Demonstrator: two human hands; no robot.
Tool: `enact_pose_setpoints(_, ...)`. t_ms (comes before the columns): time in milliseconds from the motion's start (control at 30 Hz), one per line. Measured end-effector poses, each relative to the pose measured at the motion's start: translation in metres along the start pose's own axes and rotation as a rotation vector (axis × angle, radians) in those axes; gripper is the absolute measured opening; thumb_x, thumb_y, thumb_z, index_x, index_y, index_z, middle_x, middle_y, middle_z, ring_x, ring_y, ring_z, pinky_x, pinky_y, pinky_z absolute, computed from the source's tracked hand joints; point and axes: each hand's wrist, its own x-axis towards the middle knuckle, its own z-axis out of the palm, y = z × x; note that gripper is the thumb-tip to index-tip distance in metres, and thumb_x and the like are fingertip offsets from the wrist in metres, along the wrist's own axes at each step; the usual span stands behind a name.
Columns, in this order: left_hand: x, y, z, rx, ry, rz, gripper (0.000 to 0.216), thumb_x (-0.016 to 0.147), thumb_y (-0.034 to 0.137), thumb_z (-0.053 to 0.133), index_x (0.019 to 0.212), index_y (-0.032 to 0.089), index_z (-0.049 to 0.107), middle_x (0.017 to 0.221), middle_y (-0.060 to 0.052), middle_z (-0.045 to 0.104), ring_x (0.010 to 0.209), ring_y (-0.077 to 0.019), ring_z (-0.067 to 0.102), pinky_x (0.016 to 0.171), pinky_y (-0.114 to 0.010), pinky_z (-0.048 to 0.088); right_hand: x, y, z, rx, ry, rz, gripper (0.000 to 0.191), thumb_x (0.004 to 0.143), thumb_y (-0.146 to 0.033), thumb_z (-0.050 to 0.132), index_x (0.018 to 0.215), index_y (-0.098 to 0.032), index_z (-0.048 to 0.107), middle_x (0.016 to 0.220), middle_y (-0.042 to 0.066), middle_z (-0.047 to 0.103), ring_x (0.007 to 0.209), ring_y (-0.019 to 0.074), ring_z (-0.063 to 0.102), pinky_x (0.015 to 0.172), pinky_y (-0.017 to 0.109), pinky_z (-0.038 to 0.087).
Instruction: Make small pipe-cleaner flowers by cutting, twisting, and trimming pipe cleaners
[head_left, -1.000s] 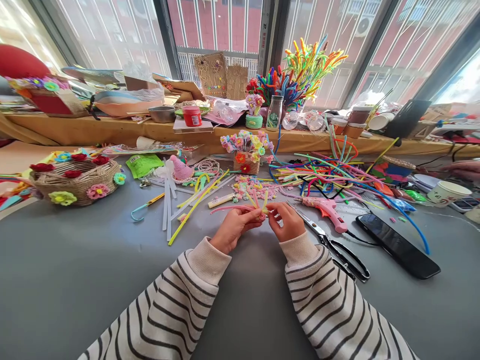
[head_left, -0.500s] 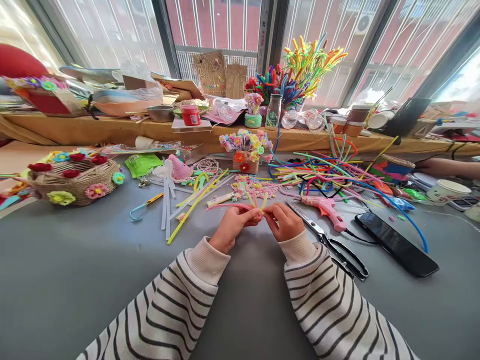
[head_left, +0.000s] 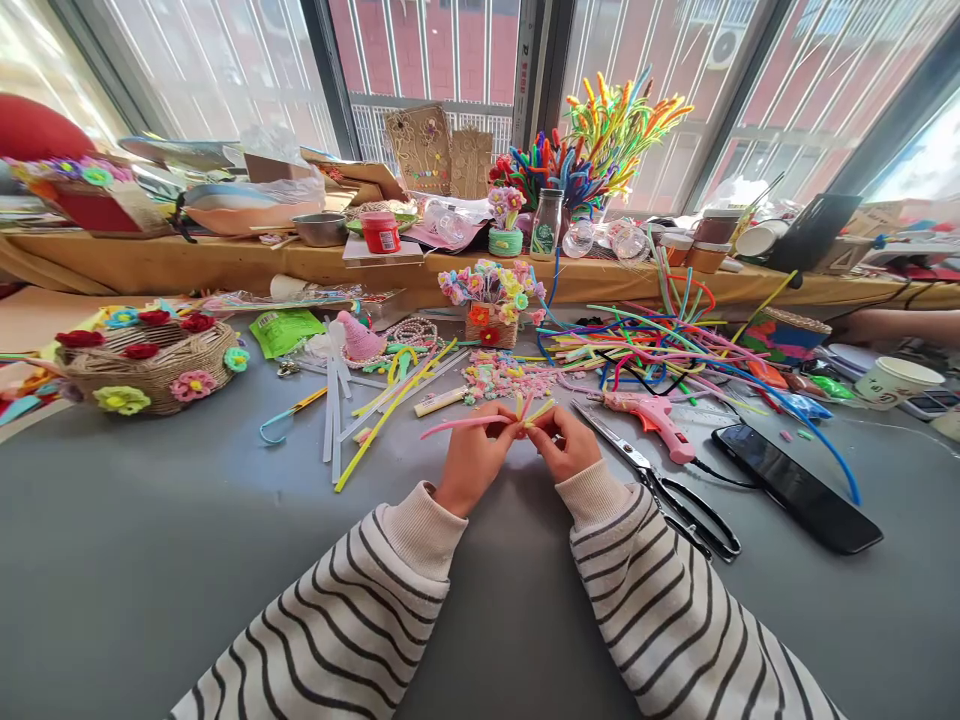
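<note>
Both my hands meet over the grey table, closed round a small bunch of pink and yellow pipe cleaners [head_left: 529, 408]. My left hand [head_left: 474, 455] pinches the bunch from the left, and a long pink end sticks out past its knuckles. From the right, my right hand [head_left: 567, 443] grips the same bunch between thumb and fingers. Short pink and yellow ends fan upward between the fingertips, which partly hide where the stems join. Just beyond lies a heap of small pastel flower pieces [head_left: 499, 372]. Black-handled scissors [head_left: 652, 475] lie beside my right hand.
A pink glue gun [head_left: 654, 420] and a black phone [head_left: 795, 487] lie to the right. Loose pipe cleaners [head_left: 637, 345] are piled behind them. At left are glue sticks [head_left: 331, 420] and a flower-trimmed twine basket [head_left: 161, 375]. Another person's arm [head_left: 892, 328] reaches in at far right.
My left hand has turned so its back shows more, and the long pink end now crosses over it. The right hand has shifted slightly, still on the bunch.
</note>
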Motion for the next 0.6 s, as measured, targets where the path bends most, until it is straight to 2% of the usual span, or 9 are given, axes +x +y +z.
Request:
enact_pose_setpoints(100,-0.002,0.006,0.000,0.253,0.037,0.132,0.010,0.071,0.023,0.044,0.068,0.016,0.051,0.068,-0.002,0.055,0.066,-0.0127,0.052,0.060,-0.023,0.039,0.003,-0.002,0.001,0.224,-0.023,0.264,0.014,0.059,-0.028,0.052,0.054,-0.016,0.047,0.042,-0.005,0.044,0.037,0.0062,0.036,0.037,0.020,0.027)
enact_pose_setpoints(200,-0.004,0.009,0.001,0.430,0.032,0.206,0.012,0.072,0.020,0.041,0.071,0.016,0.052,0.070,-0.003,0.056,0.066,-0.0127,0.051,0.057,-0.023,0.037,0.008,-0.005,-0.002,0.610,-0.193,0.616,0.016,0.053,-0.025,0.055,0.047,-0.017,0.042,0.034,-0.009,0.032,0.031,0.0039,0.029,0.031,0.018,0.017)
enact_pose_setpoints(267,-0.006,0.010,0.002,0.484,0.017,0.255,0.016,0.074,0.017,0.038,0.074,0.016,0.054,0.073,-0.003,0.057,0.066,-0.0123,0.051,0.058,-0.022,0.037,0.009,-0.007,-0.004,0.769,-0.293,0.735,0.017,0.050,-0.025,0.055,0.046,-0.017,0.041,0.034,-0.009,0.028,0.030,0.0034,0.026,0.029,0.017,0.012)
enact_pose_setpoints(367,-0.007,0.010,0.002,0.466,0.023,0.312,0.019,0.075,0.016,0.036,0.078,0.017,0.055,0.077,-0.004,0.058,0.070,-0.0125,0.052,0.062,-0.023,0.038,0.007,-0.009,-0.008,0.977,-0.359,0.799,0.015,0.048,-0.025,0.056,0.051,-0.015,0.046,0.037,-0.010,0.027,0.031,0.0023,0.027,0.029,0.015,0.012)
enact_pose_setpoints(433,-0.006,0.009,0.000,0.359,0.075,0.269,0.015,0.074,0.019,0.040,0.076,0.017,0.055,0.076,-0.004,0.058,0.071,-0.0131,0.053,0.064,-0.024,0.039,0.007,-0.010,-0.010,1.090,-0.380,0.819,0.016,0.048,-0.024,0.060,0.056,-0.014,0.050,0.039,-0.009,0.031,0.033,0.0017,0.030,0.029,0.013,0.013)
enact_pose_setpoints(500,-0.003,0.007,-0.002,0.165,0.120,0.141,0.013,0.070,0.025,0.046,0.072,0.015,0.054,0.072,-0.005,0.058,0.069,-0.0135,0.054,0.064,-0.025,0.041,0.007,-0.010,-0.013,1.044,-0.380,0.768,0.018,0.049,-0.025,0.062,0.060,-0.012,0.054,0.041,-0.007,0.037,0.036,0.0024,0.036,0.029,0.013,0.016)
enact_pose_setpoints(600,0.001,0.004,-0.005,-0.182,0.028,-0.099,0.018,0.067,0.031,0.050,0.072,0.014,0.052,0.068,-0.005,0.059,0.066,-0.0143,0.057,0.062,-0.025,0.044,0.009,-0.010,-0.017,0.850,-0.325,0.623,0.022,0.053,-0.031,0.062,0.062,-0.013,0.056,0.047,-0.004,0.046,0.041,0.0042,0.041,0.031,0.014,0.022)
